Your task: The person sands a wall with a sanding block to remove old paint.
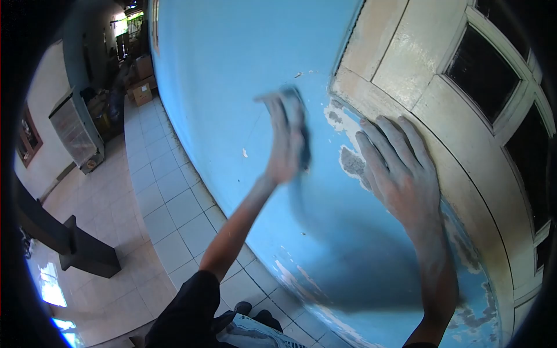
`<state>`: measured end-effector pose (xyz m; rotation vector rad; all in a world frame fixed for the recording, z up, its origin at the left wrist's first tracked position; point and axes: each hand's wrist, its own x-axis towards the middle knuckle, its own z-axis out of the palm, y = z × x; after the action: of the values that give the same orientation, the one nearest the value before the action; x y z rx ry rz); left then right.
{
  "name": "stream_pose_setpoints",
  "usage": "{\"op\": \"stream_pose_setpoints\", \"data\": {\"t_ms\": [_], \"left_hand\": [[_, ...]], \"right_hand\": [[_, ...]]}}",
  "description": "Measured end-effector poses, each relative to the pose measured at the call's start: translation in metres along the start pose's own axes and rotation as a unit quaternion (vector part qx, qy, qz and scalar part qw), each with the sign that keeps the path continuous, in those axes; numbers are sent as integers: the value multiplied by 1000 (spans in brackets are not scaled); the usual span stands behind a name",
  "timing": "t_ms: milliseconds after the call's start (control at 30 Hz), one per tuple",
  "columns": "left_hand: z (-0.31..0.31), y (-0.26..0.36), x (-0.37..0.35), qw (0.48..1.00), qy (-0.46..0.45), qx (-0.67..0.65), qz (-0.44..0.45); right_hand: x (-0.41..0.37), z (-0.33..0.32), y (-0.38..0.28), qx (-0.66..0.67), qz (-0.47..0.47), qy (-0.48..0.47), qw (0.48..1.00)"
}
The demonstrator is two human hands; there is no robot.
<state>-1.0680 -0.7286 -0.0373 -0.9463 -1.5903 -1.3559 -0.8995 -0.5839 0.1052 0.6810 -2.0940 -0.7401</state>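
My left hand (284, 139), blurred by motion, is pressed against the light blue wall (232, 52). Under its fingers is a dark flat piece that looks like sandpaper (306, 152), showing along the hand's right side and past the fingertips. Fine pale dust coats both hands. My right hand (403, 180) lies flat on the wall beside the cream wooden door frame (429, 110), its fingers stretched out and holding nothing. Next to its thumb side, a patch of chipped paint (352, 161) shows grey plaster.
Glass panes (484, 72) sit in the cream woodwork at right. Pale floor tiles (168, 209) run along the wall's foot. A dark post (90, 249) stands at left; cardboard boxes (141, 93) are stacked at the far end. More peeling paint (296, 278) marks the lower wall.
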Motion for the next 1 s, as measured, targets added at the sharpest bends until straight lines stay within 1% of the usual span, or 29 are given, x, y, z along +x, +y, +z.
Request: {"op": "stream_pose_setpoints", "data": {"t_ms": [33, 67, 133, 233, 267, 300, 333, 367, 400, 533, 600, 667, 700, 733, 833, 867, 900, 933, 967, 1000], "left_hand": [[-8, -16, 16, 997, 32, -33, -58], [-10, -23, 23, 997, 34, -28, -59], [-11, -29, 27, 992, 55, -18, -108], [-9, 0, -6, 999, -46, -8, -7], [-16, 1, 3, 998, -42, -38, -14], [-27, -21, 14, 998, -40, -38, -17], [-42, -58, 29, 996, -29, -62, -63], [-49, -77, 35, 990, -19, -85, -110], [-47, -72, 31, 990, -19, -84, -111], [-26, 0, 11, 996, -8, -76, -53], [-29, -2, 19, 997, -6, -76, -33], [-37, -29, 46, 995, -14, -31, -96], [-45, -36, 62, 975, 8, -91, -203], [-43, -37, 61, 975, 8, -89, -203], [-27, -30, 51, 991, 38, -68, -105], [-21, -4, 30, 993, -8, -97, -63], [-14, 20, 9, 997, -37, -67, -4], [-9, 38, -4, 995, -60, -75, 28], [-10, 31, 1, 995, -59, -75, 32], [-12, 22, 9, 997, -54, -48, 33]], "right_hand": [[-1, 1, 0, -4, -2, 2, 1000], [-1, 2, 0, -9, -4, 3, 1000], [-2, 2, -1, -2, -1, 2, 1000], [-2, 2, 0, -5, -2, 3, 1000], [-3, 2, -1, -8, -8, 1, 1000], [-3, 2, -1, -7, -11, -1, 1000], [-3, 1, -1, -11, -14, -1, 1000], [-3, 1, 0, -15, -17, -2, 1000], [-2, 1, 0, -13, -17, -2, 1000], [-2, 2, -1, 1, -10, 17, 1000], [-2, 1, -3, -5, -14, 15, 1000], [-1, -2, -1, -8, -19, 0, 1000], [0, -1, 0, -10, -22, 2, 1000], [0, 1, 0, -8, -18, 10, 1000], [-4, 1, -4, 6, -16, 12, 1000], [-3, 0, -2, 7, -19, 12, 1000], [-3, -1, -3, 7, -16, 15, 1000], [-3, -2, -3, 3, -22, 6, 1000], [-3, -3, -2, -6, -29, -2, 1000], [-3, -3, -3, -8, -30, -3, 1000]]}}
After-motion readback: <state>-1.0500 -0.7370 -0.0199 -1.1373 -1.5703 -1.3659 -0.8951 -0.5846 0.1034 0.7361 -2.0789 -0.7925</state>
